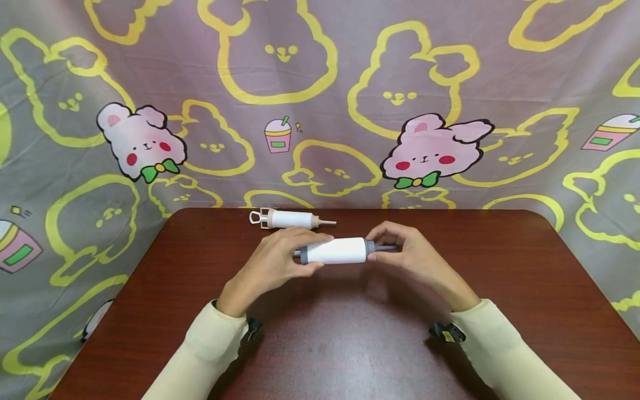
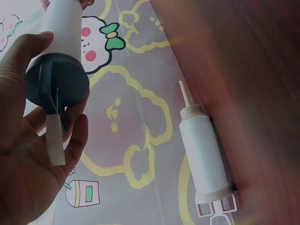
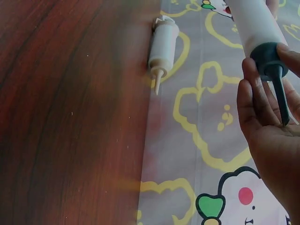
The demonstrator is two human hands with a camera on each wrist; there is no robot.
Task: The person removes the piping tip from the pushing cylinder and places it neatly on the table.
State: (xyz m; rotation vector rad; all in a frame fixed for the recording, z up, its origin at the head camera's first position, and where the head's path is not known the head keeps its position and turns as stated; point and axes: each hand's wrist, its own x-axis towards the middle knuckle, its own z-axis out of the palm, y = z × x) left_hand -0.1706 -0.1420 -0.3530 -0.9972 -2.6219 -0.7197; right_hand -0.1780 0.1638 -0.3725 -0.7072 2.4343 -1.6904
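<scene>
A large white syringe with dark grey ends (image 1: 337, 251) is held level above the table between both hands. My left hand (image 1: 277, 258) grips the plunger end, thumb and fingers round the barrel beside the grey cap. In the left wrist view a pale handle (image 2: 55, 140) juts from that cap. At the opposite end, my right hand (image 1: 407, 250) pinches the grey nozzle collar (image 3: 267, 58), and the thin nozzle (image 3: 280, 96) points toward its palm. Behind the hands a second white syringe with beige ends (image 1: 292, 219) lies on the table, its nozzle toward the right.
The dark red-brown wooden table (image 1: 340, 344) has rounded far corners. A grey-pink curtain with yellow outlined bears and bunnies (image 1: 330, 111) hangs right behind its far edge and along both sides.
</scene>
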